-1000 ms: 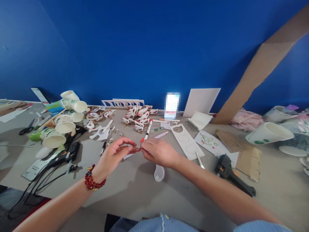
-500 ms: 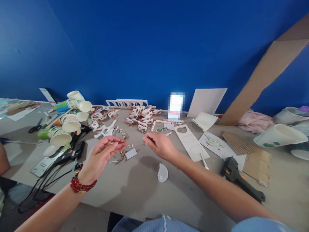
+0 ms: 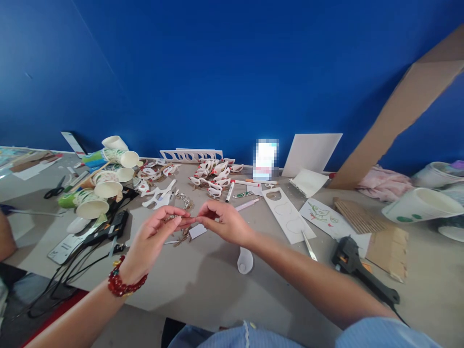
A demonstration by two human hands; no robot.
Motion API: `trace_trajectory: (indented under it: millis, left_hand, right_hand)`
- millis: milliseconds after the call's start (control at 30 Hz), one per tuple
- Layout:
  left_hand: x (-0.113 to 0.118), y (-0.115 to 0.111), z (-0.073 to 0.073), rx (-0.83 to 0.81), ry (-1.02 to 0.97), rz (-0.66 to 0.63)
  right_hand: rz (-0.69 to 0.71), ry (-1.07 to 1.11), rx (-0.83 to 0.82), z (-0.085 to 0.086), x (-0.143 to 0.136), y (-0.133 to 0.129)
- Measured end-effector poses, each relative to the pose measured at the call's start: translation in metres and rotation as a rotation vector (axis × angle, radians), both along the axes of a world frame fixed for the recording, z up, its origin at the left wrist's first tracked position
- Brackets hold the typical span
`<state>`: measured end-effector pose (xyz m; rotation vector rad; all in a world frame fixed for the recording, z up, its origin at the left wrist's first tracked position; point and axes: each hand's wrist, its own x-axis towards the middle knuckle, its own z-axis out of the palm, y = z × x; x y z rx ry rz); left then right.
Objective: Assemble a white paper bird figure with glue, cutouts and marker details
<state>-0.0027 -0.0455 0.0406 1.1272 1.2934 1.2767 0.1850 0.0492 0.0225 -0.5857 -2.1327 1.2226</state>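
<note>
Over the middle of the table, my left hand [image 3: 159, 233] has its thumb and fingers pressed together on something too small to make out. The fingertips of my right hand [image 3: 223, 222] are pinched and meet the left fingertips; what lies between them is hidden. Below my right wrist, a white teardrop-shaped foam piece [image 3: 245, 261] lies flat, with a small round bit on it. Just under the fingertips are a small white card [image 3: 197, 231] and some brown twig scraps [image 3: 184, 238]. Behind them rests a cluster of white bird-shaped cutouts [image 3: 213, 174] with red marks.
To the right lie a white board with drawn outlines [image 3: 286, 212], tweezers [image 3: 309, 245], a bird drawing [image 3: 319, 212] and a black glue gun [image 3: 362, 275]. Painted paper cups [image 3: 92, 205], another glue gun [image 3: 112, 227] and cables crowd the left. Another person's arm [image 3: 5, 237] shows at the left edge.
My right hand has moved left and a little down from above the table's middle to meet my left fingertips. A black-and-white marker behind it is now uncovered. My left hand stays nearly in place.
</note>
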Motion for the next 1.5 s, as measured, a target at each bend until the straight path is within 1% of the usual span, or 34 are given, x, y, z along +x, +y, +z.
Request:
trace_trajectory:
  millis: [67, 133, 267, 367, 500, 567, 600, 700, 733, 767, 833, 867, 900, 967, 1000, 1033, 1133, 1200, 1333, 1400, 1500]
  left_hand:
    - [0.002, 0.000, 0.000, -0.014, -0.062, -0.012]
    - [0.003, 0.000, 0.000, -0.025, -0.126, -0.024]
    - [0.006, 0.001, -0.001, -0.035, -0.174, -0.027]
    - [0.008, 0.002, -0.001, -0.039, -0.179, -0.044]
    - [0.014, 0.004, -0.001, -0.045, -0.154, -0.078]
    - [0.015, 0.005, -0.001, -0.020, -0.060, -0.072]
    - [0.015, 0.005, -0.001, 0.008, 0.034, -0.050]
    - [0.014, 0.007, -0.001, 0.153, 0.438, 0.051]
    - [0.013, 0.008, -0.001, 0.223, 0.572, 0.071]
    - [0.013, 0.010, -0.001, 0.290, 0.693, 0.061]
    - [0.016, 0.015, -0.003, 0.400, 0.893, -0.040]
    - [0.019, 0.018, -0.005, 0.423, 0.983, -0.130]
    - [0.023, 0.022, -0.008, 0.437, 1.060, -0.217]
    - [0.034, 0.031, -0.016, 0.461, 1.182, -0.302]
    - [0.041, 0.036, -0.022, 0.486, 1.226, -0.341]
    - [0.048, 0.041, -0.027, 0.509, 1.251, -0.353]
    - [0.070, 0.056, -0.043, 0.576, 1.314, -0.309]
    - [0.083, 0.066, -0.051, 0.600, 1.370, -0.334]
    - [0.095, 0.078, -0.064, 0.620, 1.437, -0.357]
    - [0.096, 0.080, -0.068, 0.626, 1.450, -0.372]
    - [0.095, 0.082, -0.073, 0.616, 1.441, -0.386]
  right_hand:
    - [-0.015, 0.008, 0.074, -0.001, 0.001, 0.000]
    - [-0.057, -0.002, 0.112, -0.002, 0.004, 0.001]
    - [-0.135, -0.003, 0.033, -0.005, 0.011, 0.004]
    - [-0.109, -0.017, -0.019, -0.005, 0.018, 0.002]
    - [-0.083, 0.005, -0.041, -0.002, 0.023, -0.003]
    - [-0.134, 0.003, -0.050, -0.003, 0.024, -0.003]
    - [-0.173, -0.010, -0.047, -0.004, 0.024, -0.002]
    - [-0.281, -0.103, 0.007, -0.010, 0.024, 0.005]
    - [-0.299, -0.142, 0.042, -0.011, 0.025, 0.008]
    - [-0.301, -0.173, 0.084, -0.011, 0.027, 0.011]
    - [-0.275, -0.211, 0.189, -0.011, 0.031, 0.017]
    - [-0.268, -0.235, 0.239, -0.010, 0.034, 0.020]
    - [-0.278, -0.271, 0.278, -0.010, 0.037, 0.022]
    - [-0.351, -0.367, 0.310, -0.011, 0.045, 0.027]
    - [-0.402, -0.419, 0.317, -0.012, 0.049, 0.029]
    - [-0.435, -0.464, 0.343, -0.014, 0.054, 0.031]
    - [-0.424, -0.547, 0.520, -0.019, 0.073, 0.034]
    - [-0.444, -0.586, 0.579, -0.020, 0.089, 0.032]
    - [-0.581, -0.637, 0.528, -0.011, 0.128, 0.020]
    - [-0.573, -0.652, 0.550, -0.005, 0.153, 0.012]
    - [-0.594, -0.639, 0.463, -0.005, 0.196, -0.002]
